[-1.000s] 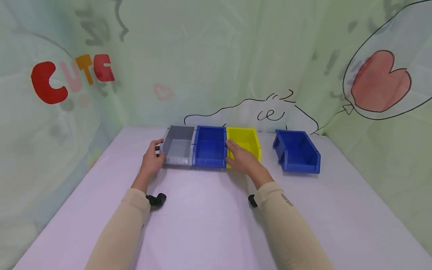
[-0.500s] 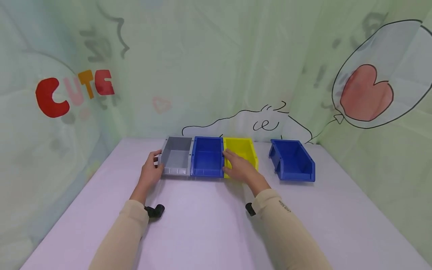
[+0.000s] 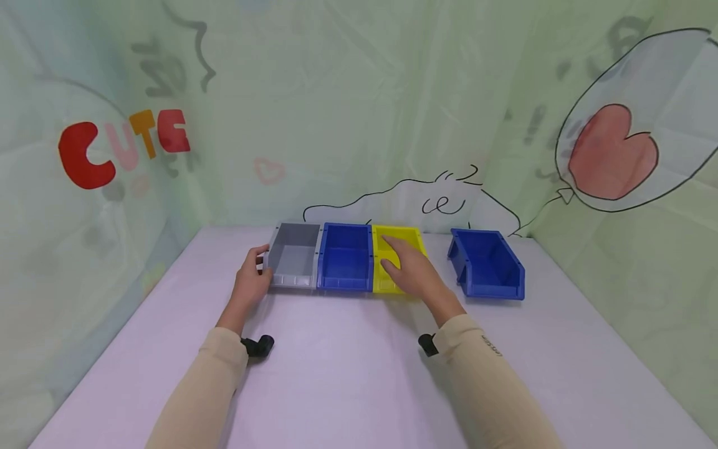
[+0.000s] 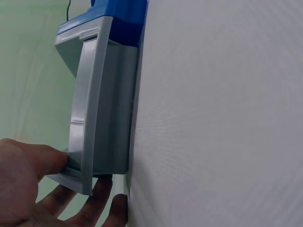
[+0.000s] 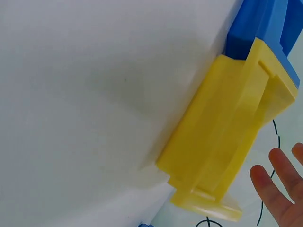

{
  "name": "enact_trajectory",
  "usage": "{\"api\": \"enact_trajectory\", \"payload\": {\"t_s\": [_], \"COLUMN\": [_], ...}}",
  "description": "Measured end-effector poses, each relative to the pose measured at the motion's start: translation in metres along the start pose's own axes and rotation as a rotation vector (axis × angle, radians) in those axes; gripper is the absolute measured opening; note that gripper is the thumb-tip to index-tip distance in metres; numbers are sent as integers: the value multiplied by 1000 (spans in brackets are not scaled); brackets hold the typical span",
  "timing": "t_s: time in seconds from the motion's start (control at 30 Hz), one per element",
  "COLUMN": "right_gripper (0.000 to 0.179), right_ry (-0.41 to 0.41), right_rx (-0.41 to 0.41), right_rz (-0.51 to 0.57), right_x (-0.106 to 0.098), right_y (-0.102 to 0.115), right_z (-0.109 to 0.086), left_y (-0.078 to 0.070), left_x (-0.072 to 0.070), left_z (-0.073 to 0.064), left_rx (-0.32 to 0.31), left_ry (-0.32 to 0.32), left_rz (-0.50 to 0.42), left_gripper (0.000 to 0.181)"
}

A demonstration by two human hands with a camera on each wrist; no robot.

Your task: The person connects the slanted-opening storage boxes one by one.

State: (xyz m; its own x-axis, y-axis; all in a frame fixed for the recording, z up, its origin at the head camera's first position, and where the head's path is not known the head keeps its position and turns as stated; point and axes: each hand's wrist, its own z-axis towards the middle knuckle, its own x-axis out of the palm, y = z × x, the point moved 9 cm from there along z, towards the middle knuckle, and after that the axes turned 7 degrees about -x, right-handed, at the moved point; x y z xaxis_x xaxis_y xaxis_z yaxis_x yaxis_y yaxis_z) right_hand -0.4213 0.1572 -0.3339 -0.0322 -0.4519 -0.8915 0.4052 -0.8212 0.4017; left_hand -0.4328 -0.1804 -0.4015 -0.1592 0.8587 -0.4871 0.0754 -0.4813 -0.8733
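Note:
My left hand (image 3: 251,282) grips the left side wall of a grey plastic storage bin (image 3: 293,259). In the left wrist view its thumb lies over the rim, with the fingers around the outside of the bin. A blue storage bin (image 3: 346,257) stands against the grey one's right side, and a yellow storage bin (image 3: 386,282) adjoins the blue one. Over the yellow bin hovers my right hand (image 3: 414,269), fingers spread and holding nothing. The right wrist view shows its fingertips (image 5: 265,184) apart from the yellow bin (image 5: 213,127).
A second blue bin (image 3: 487,265) stands alone to the right, slightly turned, with a gap between it and the yellow one. All sit near the back of a white table (image 3: 336,374). A printed curtain (image 3: 348,112) hangs behind and at both sides.
My right hand has let go of the wall between the blue and yellow bins, moving slightly right and up. My left hand keeps its grip on the grey bin. The head view has tilted.

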Motion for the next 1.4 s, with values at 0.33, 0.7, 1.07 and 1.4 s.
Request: {"api": "enact_trajectory", "payload": {"t_s": [0.33, 0.7, 1.07, 1.4], "right_gripper": [61, 61, 56, 54], "right_ry": [-76, -188, -373, -456], "right_rx": [-7, 18, 120, 145], "right_rz": [-23, -3, -7, 59], "right_x": [-17, -32, -61, -81], "right_y": [-8, -21, -56, -81], "right_z": [-9, -20, -38, -51], "left_y": [4, 6, 1, 0], "left_x": [2, 3, 2, 1], "left_z": [0, -2, 2, 2], "left_rx": [-6, -14, -12, -13], "left_ry": [7, 5, 4, 4], "left_rz": [-2, 3, 9, 7], "left_gripper": [61, 61, 60, 61]}}
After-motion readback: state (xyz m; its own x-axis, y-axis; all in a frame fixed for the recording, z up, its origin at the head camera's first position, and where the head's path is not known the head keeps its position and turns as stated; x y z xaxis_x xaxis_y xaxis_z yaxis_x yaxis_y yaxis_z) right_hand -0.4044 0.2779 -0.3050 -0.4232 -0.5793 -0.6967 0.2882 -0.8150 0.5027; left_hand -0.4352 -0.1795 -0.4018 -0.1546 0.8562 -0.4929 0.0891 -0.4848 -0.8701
